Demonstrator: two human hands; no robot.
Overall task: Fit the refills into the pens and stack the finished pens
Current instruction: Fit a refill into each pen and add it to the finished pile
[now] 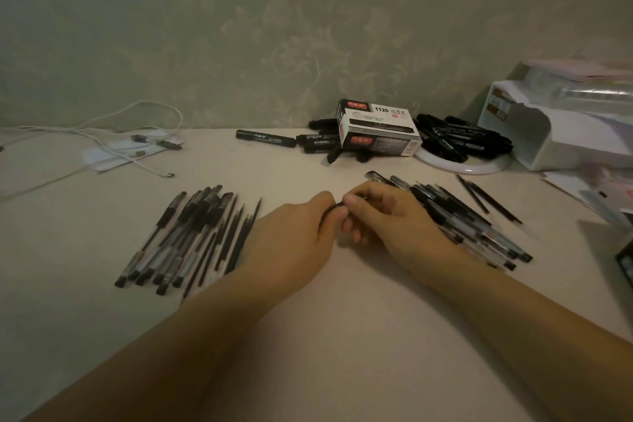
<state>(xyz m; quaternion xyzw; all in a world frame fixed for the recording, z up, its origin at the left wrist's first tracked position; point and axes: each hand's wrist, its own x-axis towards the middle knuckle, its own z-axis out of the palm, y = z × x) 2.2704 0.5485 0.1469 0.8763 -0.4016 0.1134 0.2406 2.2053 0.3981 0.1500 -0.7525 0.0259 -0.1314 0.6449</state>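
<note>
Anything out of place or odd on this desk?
Mostly orderly. Two loose refills lie apart from the right pen pile, and black markers spill around the box at the back wall.

Occluded and cropped items, head view.
Pen (337,205) mostly hidden between left hand (294,233) and right hand (387,216); refill state unreadable. White organiser (555,134) cut by right edge. Box (380,132) print too small to read.

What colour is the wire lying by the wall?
White. The wire loops along the table's far left edge, clearest in the head view.
</note>
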